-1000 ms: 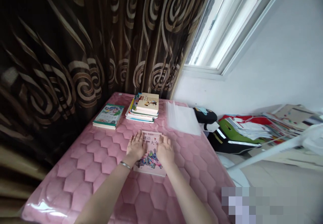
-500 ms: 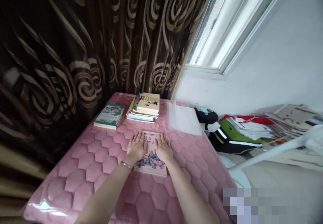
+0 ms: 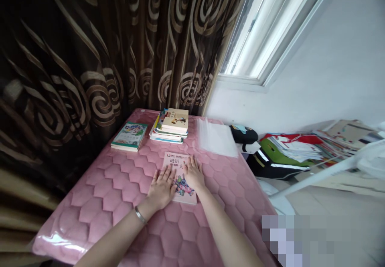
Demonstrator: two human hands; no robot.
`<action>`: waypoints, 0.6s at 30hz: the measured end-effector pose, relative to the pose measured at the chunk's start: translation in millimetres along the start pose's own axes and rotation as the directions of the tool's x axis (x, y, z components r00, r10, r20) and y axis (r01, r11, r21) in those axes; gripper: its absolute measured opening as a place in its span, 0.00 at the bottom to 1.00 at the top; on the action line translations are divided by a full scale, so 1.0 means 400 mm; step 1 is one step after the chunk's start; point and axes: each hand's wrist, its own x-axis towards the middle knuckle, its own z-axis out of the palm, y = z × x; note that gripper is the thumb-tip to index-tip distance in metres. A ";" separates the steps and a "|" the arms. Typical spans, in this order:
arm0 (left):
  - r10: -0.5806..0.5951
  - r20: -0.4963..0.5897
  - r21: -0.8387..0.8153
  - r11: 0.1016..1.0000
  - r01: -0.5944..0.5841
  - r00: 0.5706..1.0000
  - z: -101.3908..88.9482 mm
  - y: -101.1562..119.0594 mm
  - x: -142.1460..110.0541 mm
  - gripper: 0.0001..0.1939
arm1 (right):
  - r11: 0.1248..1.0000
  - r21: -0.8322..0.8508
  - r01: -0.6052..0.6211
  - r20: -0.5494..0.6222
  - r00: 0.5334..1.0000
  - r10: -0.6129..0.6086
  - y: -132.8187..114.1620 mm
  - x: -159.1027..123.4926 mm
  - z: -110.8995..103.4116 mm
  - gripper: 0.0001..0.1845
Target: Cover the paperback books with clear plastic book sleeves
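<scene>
Pale-pink rectangular paper book (image 3: pixel 180 176) lies flat; left hand (image 3: pixel 162 187) and right hand (image 3: pixel 194 174) rest spread on it, grasping nothing, probably to steady it.

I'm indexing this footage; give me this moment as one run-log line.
left hand: at left edge of pink book | right hand: over its right side | beyond: book stack, green-edged book, plastic sheets

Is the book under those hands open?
No, the book lies shut, illustrated cover up, partly covered by the left hand and right hand.
</scene>
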 end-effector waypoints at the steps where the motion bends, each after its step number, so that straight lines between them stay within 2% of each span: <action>1: 0.002 0.017 0.000 1.000 -0.002 1.000 -0.007 -0.010 -0.019 0.29 | 1.000 0.001 -0.003 0.006 1.000 0.003 0.000 0.000 -0.001 0.32; 5: 0.045 0.078 -0.048 0.998 -0.041 0.996 -0.035 -0.053 -0.062 0.31 | 1.000 0.001 0.001 0.002 1.000 -0.001 0.000 0.002 -0.002 0.32; 10: 0.077 0.151 -0.128 0.990 -0.058 0.986 -0.044 -0.068 -0.060 0.46 | 1.000 0.007 0.012 -0.109 0.994 -0.011 0.005 -0.015 0.008 0.31; 13: 0.081 0.175 -0.174 0.983 -0.050 0.981 -0.044 -0.069 -0.055 0.49 | 0.996 0.049 0.069 -0.168 0.984 -0.060 0.026 -0.062 0.029 0.29; 16: 0.095 0.191 -0.204 0.977 -0.056 0.977 -0.046 -0.074 -0.054 0.56 | 0.975 0.133 0.177 -0.232 0.962 -0.143 0.067 -0.137 0.057 0.26; 18: 0.105 0.195 -0.218 0.974 -0.061 0.975 -0.045 -0.077 -0.054 0.57 | 0.952 0.200 0.230 -0.231 0.956 -0.182 0.096 -0.190 0.071 0.28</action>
